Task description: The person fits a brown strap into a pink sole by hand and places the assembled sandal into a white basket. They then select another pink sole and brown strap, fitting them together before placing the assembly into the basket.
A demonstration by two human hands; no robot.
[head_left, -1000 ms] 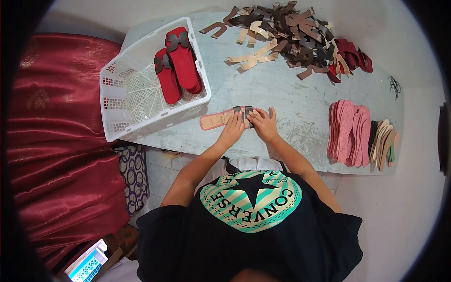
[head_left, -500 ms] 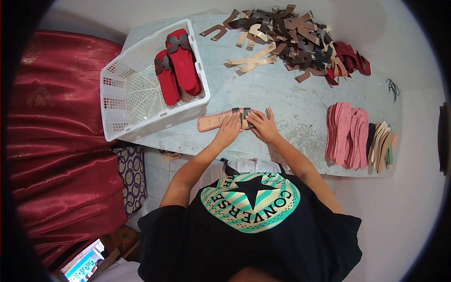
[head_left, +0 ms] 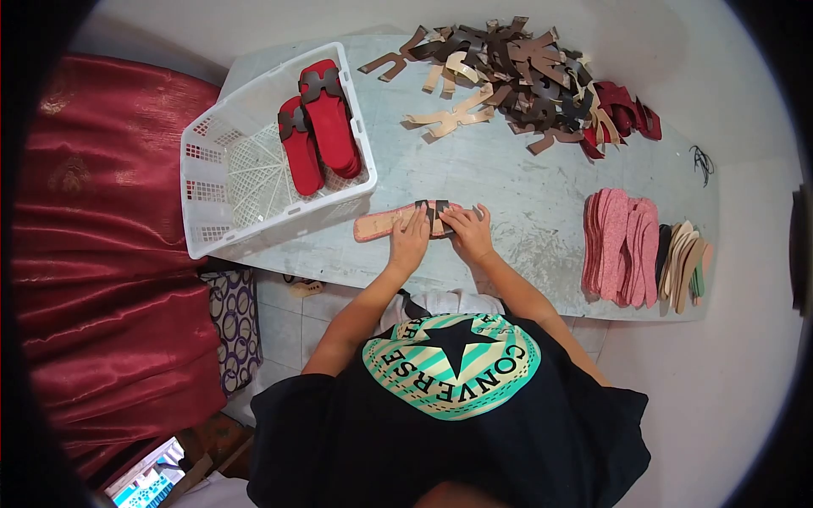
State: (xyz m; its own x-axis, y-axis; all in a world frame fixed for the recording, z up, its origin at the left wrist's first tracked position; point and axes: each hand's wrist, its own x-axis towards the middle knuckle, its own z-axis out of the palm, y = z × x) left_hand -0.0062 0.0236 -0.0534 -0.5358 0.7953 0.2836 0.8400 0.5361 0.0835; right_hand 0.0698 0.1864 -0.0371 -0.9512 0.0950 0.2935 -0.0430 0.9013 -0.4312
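Note:
A tan insole with a pinkish edge [head_left: 373, 227] lies lengthwise on the table near its front edge. A dark brown strap [head_left: 442, 206] crosses its middle, partly hidden by my fingers. My left hand [head_left: 410, 244] holds the insole beside the strap, its fingers close together and pressed down. On the right side, my right hand [head_left: 467, 230] has its fingers bent over the strap and the insole's right part. That end is mostly covered by the hand.
A white plastic basket [head_left: 279, 222] holding red sandals [head_left: 326, 140] stands at the left. Loose straps [head_left: 525, 76] are heaped at the back. Rows of pink soles [head_left: 605, 245] and beige soles [head_left: 682, 262] are at the right, near a black cord [head_left: 702, 163].
My right hand has shifted slightly left and its fingers are more bent over the strap. My left hand stays on the insole. The whole view has tilted slightly.

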